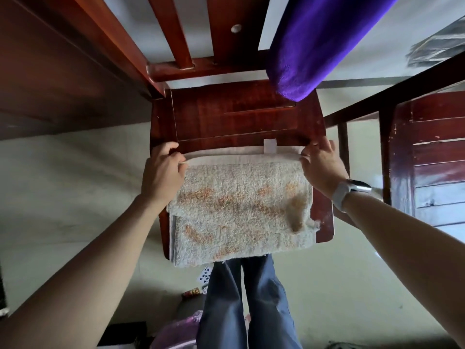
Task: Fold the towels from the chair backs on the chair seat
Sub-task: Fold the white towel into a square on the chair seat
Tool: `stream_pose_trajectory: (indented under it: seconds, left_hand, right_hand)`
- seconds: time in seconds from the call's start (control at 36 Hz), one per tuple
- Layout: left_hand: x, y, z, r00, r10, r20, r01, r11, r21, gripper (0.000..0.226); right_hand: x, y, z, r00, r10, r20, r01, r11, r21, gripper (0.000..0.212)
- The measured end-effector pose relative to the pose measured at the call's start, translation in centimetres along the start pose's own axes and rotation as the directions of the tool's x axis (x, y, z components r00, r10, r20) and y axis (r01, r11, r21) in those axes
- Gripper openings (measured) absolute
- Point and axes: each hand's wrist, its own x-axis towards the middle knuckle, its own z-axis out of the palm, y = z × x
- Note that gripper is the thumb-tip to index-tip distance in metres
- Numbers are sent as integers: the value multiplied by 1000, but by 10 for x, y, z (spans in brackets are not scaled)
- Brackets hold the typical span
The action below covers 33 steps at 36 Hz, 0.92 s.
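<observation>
A: The towel [241, 210], the pale looped one with orange patches, lies on the chair seat [239, 117] and covers its near half, from the middle down to 6 o'clock. Its near edge hangs a little past the seat's front.

B: Why are both hands at its far edge?

A: Each takes one corner. The left hand [163, 170], at 9 o'clock of the towel, pinches the corner between thumb and curled fingers. The right hand [320, 167], at 3 o'clock, pinches the other corner the same way, with its outer fingers spread toward the seat. Holding both corners keeps that edge taut and straight, so I judge a fold is being laid or squared.

B: Is it already doubled?

A: It looks so. A second layer shows below the upper one toward 7 o'clock, and a small white tag [269, 146] sticks out at 12 o'clock.

B: And the purple towel [322, 46]?

A: It hangs over the chair back [181, 41] at 1 o'clock, its lower end touching or just above the seat's far corner. I'd guess it waits its turn, so the task is partly done.

B: Anything on the wrist?

A: A watch [352, 191] on the right one.
</observation>
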Motion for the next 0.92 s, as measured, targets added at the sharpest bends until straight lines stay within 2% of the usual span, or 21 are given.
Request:
stream_pose_trajectory:
  seconds: [0.14, 0.25, 0.44, 0.58, 0.67, 0.81, 0.92]
  left_hand:
    - [2, -3, -2, 1000, 18, 15, -19, 1000, 15, 14]
    - [7, -8, -9, 998, -24, 60, 21, 999, 48, 14]
    - [9, -11, -13, 984, -39, 174, 45, 999, -28, 18]
    - [3, -9, -11, 977, -36, 211, 30, 999, 30, 17]
    - [-1, -9, -10, 983, 10, 183, -15, 1000, 23, 16]
    - [-8, -12, -20, 998, 34, 48, -26, 986, -166, 16]
    - [-19, -13, -36, 995, 92, 26, -87, 982, -166, 17]
  right_hand:
    - [6, 4, 3, 998, 22, 56, -21, 1000, -15, 24]
    - [7, 1, -4, 996, 42, 81, -55, 985, 161, 20]
    - [5, -3, -14, 994, 29, 102, -52, 971, 231, 17]
    - [1, 0, -16, 999, 5, 43, -16, 965, 261, 17]
    - [0, 4, -14, 1000, -27, 2, 26, 969, 245, 16]
    - [-3, 15, -13, 995, -47, -83, 64, 973, 221, 12]
    - [-19, 20, -24, 990, -98, -101, 118, 969, 218, 10]
